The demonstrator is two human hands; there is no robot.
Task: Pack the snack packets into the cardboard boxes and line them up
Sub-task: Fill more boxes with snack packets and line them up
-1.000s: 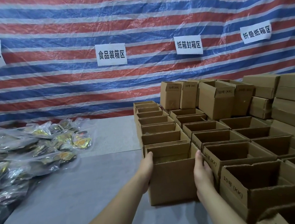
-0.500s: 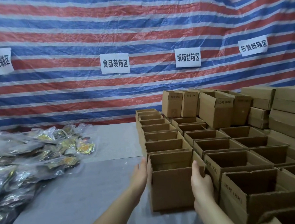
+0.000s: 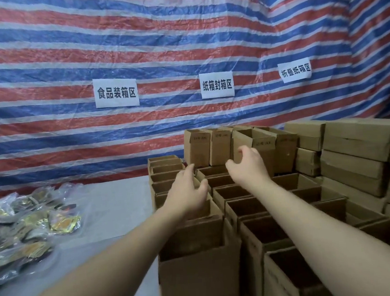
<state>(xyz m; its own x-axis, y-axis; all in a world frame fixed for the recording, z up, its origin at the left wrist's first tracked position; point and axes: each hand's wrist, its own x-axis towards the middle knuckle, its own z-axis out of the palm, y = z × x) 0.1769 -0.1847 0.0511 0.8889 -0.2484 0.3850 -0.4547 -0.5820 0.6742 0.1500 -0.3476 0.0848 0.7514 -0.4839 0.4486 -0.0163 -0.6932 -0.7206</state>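
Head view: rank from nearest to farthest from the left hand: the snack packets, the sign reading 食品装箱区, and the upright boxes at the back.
From the left hand:
1. Upright boxes, just beyond it to the right.
2. Snack packets, on the table to the left.
3. Sign, high on the tarp behind.

Both arms extended over rows of open cardboard boxes, left hand and right hand empty, fingers loosely spread; snack packets heaped on tabletop at left.
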